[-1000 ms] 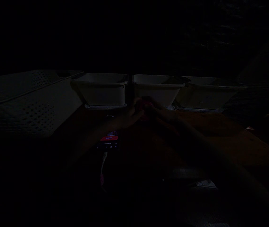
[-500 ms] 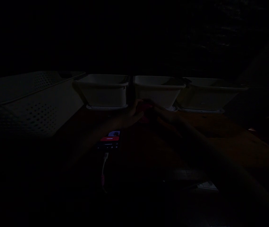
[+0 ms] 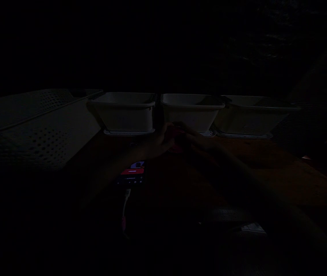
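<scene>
The scene is very dark. My left hand (image 3: 159,142) and my right hand (image 3: 198,141) meet over the wooden table (image 3: 267,168), just in front of the middle white bin (image 3: 192,111). Both close around a small reddish object (image 3: 177,135) held between them; its shape is too dim to make out. My forearms reach in from the lower left and lower right.
Three white bins stand in a row at the back: left bin (image 3: 126,113), the middle one, right bin (image 3: 249,115). A perforated white basket (image 3: 34,126) lies at the left. A lit phone (image 3: 132,174) with a cable (image 3: 125,209) lies below my left hand. A pale flat item (image 3: 252,228) sits nearer me.
Both hands stay together on the reddish object with only slight shifts. The view has drifted a little, so the bins sit slightly lower.
</scene>
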Demonstrator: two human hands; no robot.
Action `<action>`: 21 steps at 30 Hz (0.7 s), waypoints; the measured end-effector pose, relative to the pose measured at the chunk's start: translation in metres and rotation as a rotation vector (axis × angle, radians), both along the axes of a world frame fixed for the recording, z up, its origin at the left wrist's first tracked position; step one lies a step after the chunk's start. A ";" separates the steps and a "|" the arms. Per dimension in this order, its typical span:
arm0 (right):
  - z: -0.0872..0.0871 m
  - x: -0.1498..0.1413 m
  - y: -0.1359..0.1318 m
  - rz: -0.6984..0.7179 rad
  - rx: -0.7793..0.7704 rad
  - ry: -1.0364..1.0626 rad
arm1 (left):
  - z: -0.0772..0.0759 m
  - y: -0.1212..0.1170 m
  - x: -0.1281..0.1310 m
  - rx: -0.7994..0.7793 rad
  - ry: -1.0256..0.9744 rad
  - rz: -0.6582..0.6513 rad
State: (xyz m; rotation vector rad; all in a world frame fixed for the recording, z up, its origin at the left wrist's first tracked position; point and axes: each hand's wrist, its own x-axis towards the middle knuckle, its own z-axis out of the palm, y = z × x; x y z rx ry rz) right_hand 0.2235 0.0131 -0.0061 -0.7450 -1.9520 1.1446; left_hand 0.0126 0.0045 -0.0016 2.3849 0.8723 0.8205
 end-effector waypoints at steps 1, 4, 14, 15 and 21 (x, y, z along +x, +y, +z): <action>0.000 -0.001 -0.001 -0.009 -0.012 0.002 | 0.000 -0.001 0.000 0.003 0.003 -0.009; -0.001 -0.004 -0.003 -0.023 -0.018 0.002 | -0.001 -0.001 0.001 0.012 -0.010 -0.033; 0.002 -0.005 -0.003 -0.040 0.009 -0.020 | -0.002 0.002 0.001 0.021 -0.008 -0.030; 0.002 -0.005 -0.003 -0.038 0.006 -0.018 | -0.002 0.001 0.000 0.008 -0.007 -0.028; -0.001 -0.007 -0.001 -0.051 -0.034 0.006 | -0.004 0.004 0.000 0.031 -0.002 -0.020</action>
